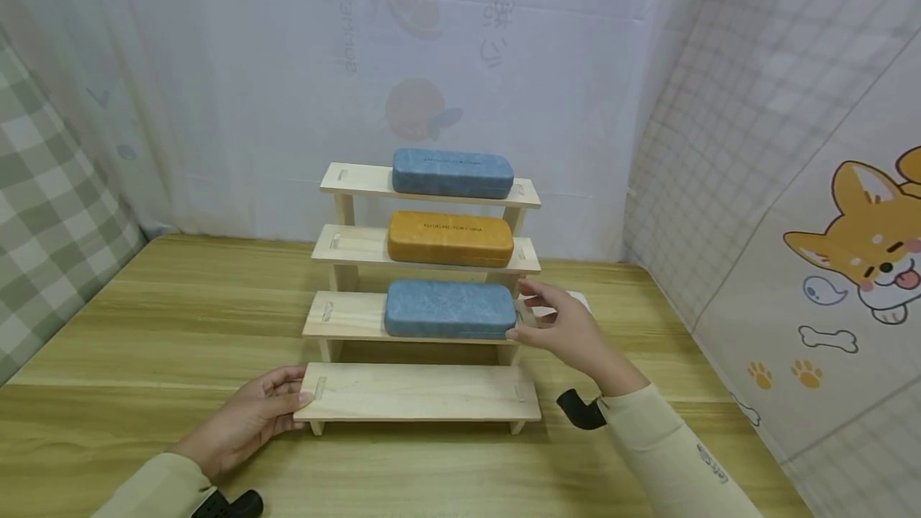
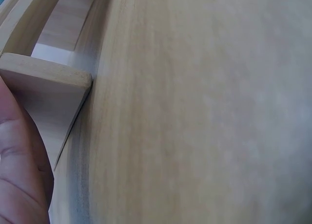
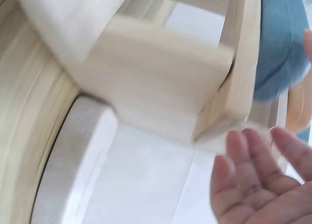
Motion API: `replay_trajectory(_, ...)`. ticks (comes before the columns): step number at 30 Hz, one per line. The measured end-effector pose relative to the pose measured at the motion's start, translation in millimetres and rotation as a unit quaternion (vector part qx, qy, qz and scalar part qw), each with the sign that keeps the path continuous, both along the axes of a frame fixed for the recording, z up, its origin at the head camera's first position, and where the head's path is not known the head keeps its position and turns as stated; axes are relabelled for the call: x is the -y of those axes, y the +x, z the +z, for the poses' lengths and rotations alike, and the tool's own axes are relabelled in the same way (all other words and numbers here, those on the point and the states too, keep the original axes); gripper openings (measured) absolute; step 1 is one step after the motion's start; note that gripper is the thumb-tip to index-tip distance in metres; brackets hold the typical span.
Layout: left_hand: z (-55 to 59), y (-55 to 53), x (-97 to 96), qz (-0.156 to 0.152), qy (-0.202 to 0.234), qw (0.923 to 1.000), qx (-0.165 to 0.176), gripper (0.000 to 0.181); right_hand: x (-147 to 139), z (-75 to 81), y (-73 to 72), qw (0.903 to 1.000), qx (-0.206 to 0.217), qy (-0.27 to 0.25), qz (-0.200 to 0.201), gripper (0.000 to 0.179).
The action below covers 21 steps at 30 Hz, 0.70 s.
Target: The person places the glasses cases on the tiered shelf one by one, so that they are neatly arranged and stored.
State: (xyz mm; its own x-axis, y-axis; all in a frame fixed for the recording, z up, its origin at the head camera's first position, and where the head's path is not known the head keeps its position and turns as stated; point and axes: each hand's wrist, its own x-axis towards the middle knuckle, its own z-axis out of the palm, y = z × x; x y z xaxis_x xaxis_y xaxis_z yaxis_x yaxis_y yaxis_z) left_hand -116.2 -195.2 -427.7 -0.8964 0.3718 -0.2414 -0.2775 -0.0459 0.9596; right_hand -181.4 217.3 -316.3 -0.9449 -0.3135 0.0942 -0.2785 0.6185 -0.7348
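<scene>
A light wooden four-tier display stand (image 1: 417, 392) stands on the table. My left hand (image 1: 252, 414) grips the left end of its lowest shelf, thumb on top; in the left wrist view, part of that hand (image 2: 19, 160) shows beside a wooden leg. On the shelf above lies a blue glasses case (image 1: 449, 310). At its right end is my right hand (image 1: 568, 334), thumb and index fingertip right at the case's edge, the other fingers loosely bent. The right wrist view shows these fingers (image 3: 253, 170) spread beside the blue case (image 3: 280, 44).
An orange glasses case (image 1: 450, 240) lies on the third shelf and another blue case (image 1: 452, 174) on the top one. A white object (image 1: 580, 300) sits on the table right of the stand, partly behind my right hand. Cloth curtains (image 1: 288, 86) enclose the wood-grain table (image 1: 108, 342).
</scene>
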Motion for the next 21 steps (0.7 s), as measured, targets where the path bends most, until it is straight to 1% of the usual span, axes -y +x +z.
replay_trajectory(6, 0.2, 0.0, 1.8, -0.012, 0.004, 0.9999, -0.004, 0.072, -21.0, -4.4, 0.6, 0.9989, -0.041, -0.021, -0.009, 0.068)
replay_trajectory(11, 0.5, -0.1, 2.6, -0.015, 0.004, 0.9999, -0.005, 0.072, -35.5, -10.1, -4.2, 0.9975, -0.057, -0.035, -0.024, 0.063)
replay_trajectory(14, 0.8, -0.4, 2.8, -0.017, 0.006, 0.9998, -0.005, 0.073, -44.6, -15.9, -10.0, 0.9966, -0.066, -0.03, -0.038, 0.062)
replay_trajectory(17, 0.9, -0.9, 2.8, -0.018, 0.009, 0.9998, -0.003, 0.073, -54.0, -22.8, -17.4, 0.9957, -0.074, -0.014, -0.054, 0.062)
replay_trajectory(21, 0.8, -1.8, 2.3, -0.019, 0.013, 0.9997, -0.002, 0.074, -64.6, -30.2, -25.6, 0.9949, -0.08, 0.002, -0.061, 0.063)
